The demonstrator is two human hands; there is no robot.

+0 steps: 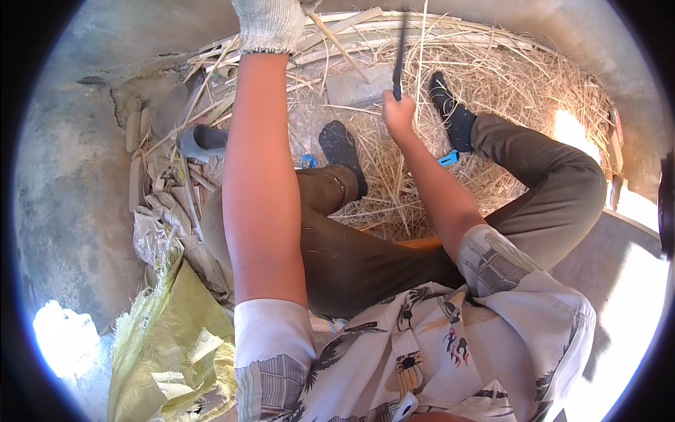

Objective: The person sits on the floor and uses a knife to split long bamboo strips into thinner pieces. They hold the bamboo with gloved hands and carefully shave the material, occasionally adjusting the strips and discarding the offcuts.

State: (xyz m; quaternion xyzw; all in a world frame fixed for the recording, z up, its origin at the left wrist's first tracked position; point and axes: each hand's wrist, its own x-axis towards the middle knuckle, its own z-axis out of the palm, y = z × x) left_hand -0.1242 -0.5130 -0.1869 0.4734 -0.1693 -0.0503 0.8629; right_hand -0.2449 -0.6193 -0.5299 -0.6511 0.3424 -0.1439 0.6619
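Observation:
My left hand (271,24), in a whitish knit glove, is at the top edge, its fingers mostly out of the picture. Right beside the glove, a pale wooden strip (339,46) slants down toward a grey flat block (358,87). I cannot tell whether the hand grips that strip. My bare right hand (399,112) is closed round the handle of a knife (401,53), whose long, narrow dark blade points up and away from me. Loose straw-like shavings (492,70) lie beyond and around this hand.
My feet in dark socks (341,146) rest among the shavings. A light blue clip-like object (448,158) lies near the right foot. On the left are a grey shoe (202,141), wood scraps and a torn yellow-green sack (179,323). A curved grey wall (70,190) surrounds the spot.

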